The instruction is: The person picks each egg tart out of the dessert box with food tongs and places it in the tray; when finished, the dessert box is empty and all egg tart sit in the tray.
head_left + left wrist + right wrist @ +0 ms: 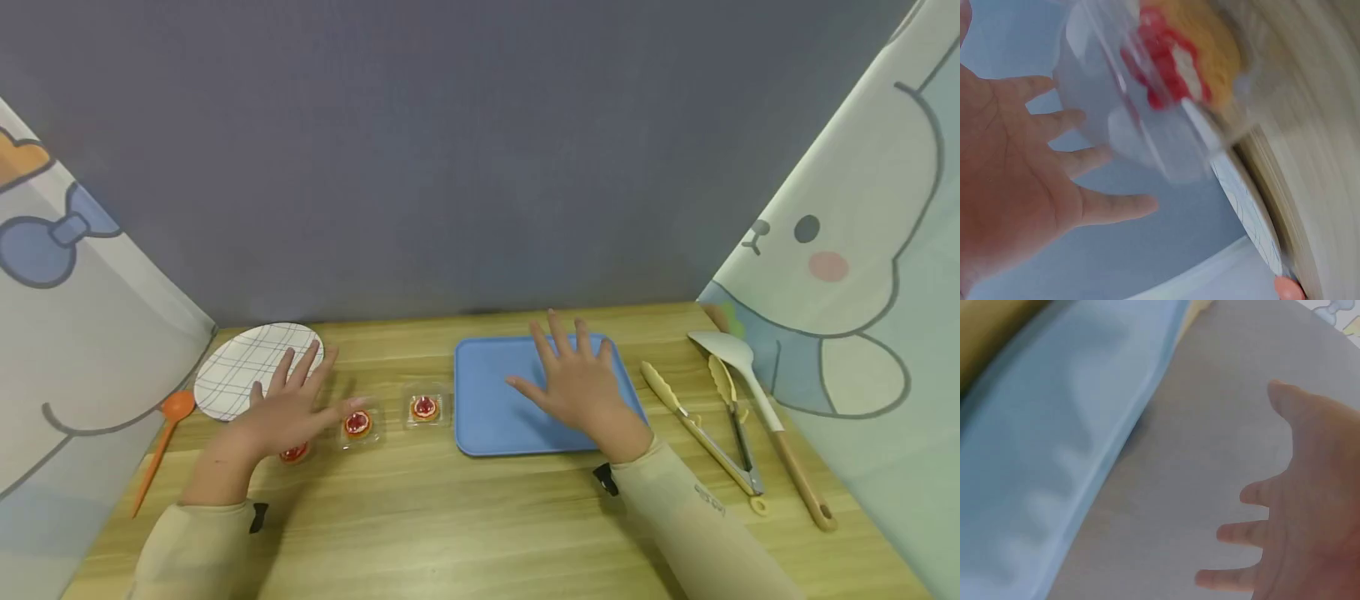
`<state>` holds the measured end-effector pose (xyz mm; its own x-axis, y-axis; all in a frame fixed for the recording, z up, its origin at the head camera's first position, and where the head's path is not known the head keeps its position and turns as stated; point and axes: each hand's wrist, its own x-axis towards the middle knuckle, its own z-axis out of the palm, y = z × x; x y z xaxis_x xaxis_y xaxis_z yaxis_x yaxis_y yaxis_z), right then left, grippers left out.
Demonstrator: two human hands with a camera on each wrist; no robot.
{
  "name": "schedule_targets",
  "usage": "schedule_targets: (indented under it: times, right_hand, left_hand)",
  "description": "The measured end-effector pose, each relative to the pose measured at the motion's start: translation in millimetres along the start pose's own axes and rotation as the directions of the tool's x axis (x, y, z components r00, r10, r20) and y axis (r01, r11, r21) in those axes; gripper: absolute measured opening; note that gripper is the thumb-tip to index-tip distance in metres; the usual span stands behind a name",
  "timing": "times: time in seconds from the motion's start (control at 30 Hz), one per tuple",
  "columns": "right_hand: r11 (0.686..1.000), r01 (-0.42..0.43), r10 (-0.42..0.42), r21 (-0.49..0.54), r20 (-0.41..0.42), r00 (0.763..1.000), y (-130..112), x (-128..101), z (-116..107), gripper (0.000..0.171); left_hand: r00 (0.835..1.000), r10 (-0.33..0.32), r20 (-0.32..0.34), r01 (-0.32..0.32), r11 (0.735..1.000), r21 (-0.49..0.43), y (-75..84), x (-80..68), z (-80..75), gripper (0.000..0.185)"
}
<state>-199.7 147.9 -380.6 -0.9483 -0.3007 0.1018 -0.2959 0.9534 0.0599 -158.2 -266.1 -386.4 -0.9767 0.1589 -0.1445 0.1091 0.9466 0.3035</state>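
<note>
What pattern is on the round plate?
Thin dark crossing lines on white; the plate shows best in the head view.

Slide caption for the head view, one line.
Left hand spread near packaged tarts, right hand spread over blue tray; tongs and spatula at right.

The table [420, 533] has, to my eye, a smooth wood-grain surface. The blue tray [483, 400] seems to be of smooth, matt plastic. The clear packs [1179, 159] look like thin, glossy plastic which catches the light, and the red topping [1160, 69] in them is shiny also. On the tongs [705, 437] I see shiny metal arms and plastic-looking tips. The turner [765, 406] has a smooth head and a wooden handle [801, 477]. The grey backdrop [465, 167] looks matt, like cloth.
</note>
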Motion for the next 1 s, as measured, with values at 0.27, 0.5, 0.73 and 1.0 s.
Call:
schedule_targets:
  times: [0.27, 0.5, 0.73, 1.0]
  right_hand:
    - [0.994, 0.092, -0.089, 0.063, -0.045, 0.995, -31, 8, -28, 0.091]
    - [0.963, 0.178, -0.175, 0.202, -0.033, 0.984, -85, 15, -36, 0.093]
    - [0.905, 0.295, -0.319, 0.307, 0.028, 0.947, -136, 18, -38, 0.099]
    - [0.851, 0.406, -0.440, 0.331, 0.029, 0.898, -183, 23, -32, 0.102]
  left_hand:
    - [0.996, 0.090, -0.012, -0.091, 0.994, -0.062, -15.2, -11.5, -10.3, 0.109]
    - [0.995, 0.097, -0.002, -0.097, 0.994, -0.050, -26.9, -22.5, -12.5, 0.117]
    - [0.995, 0.094, 0.027, -0.091, 0.991, -0.098, -39.0, -33.7, -18.7, 0.121]
    - [0.988, 0.042, 0.147, -0.018, 0.986, -0.163, -55.5, -48.1, -21.0, 0.120]
